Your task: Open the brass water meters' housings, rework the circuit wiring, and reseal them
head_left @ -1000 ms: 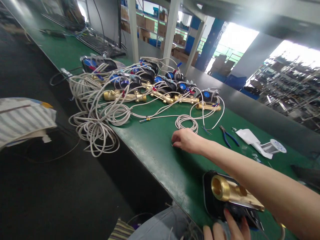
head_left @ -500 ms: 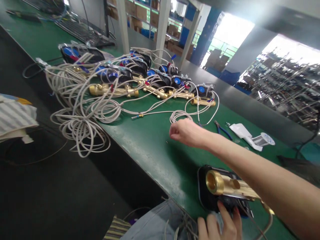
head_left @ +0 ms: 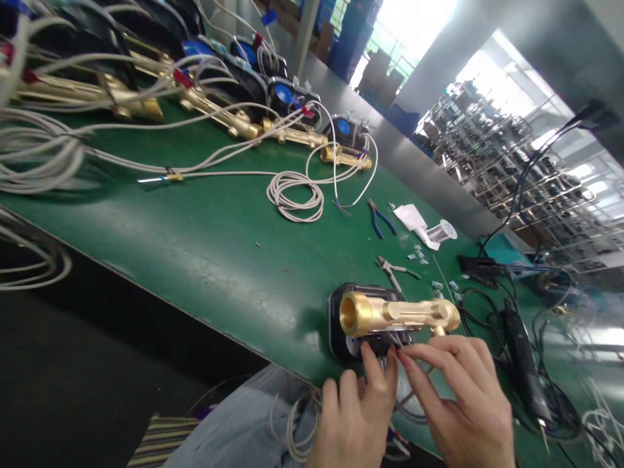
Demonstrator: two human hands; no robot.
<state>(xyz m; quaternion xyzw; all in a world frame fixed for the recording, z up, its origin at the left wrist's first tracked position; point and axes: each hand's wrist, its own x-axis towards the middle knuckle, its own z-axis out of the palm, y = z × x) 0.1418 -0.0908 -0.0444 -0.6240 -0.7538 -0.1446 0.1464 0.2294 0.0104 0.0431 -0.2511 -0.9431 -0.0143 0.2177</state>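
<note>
The right hand (head_left: 458,396) has joined the left hand (head_left: 355,416) at the black housing (head_left: 336,325), grips unclear, table edge (head_left: 238,342) near, room leftward.

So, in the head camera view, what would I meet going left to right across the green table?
Big cable bundle → metal-tipped cable end → tiny pin → smaller cable coil → brass pipe → black tool with thin tip.
</note>
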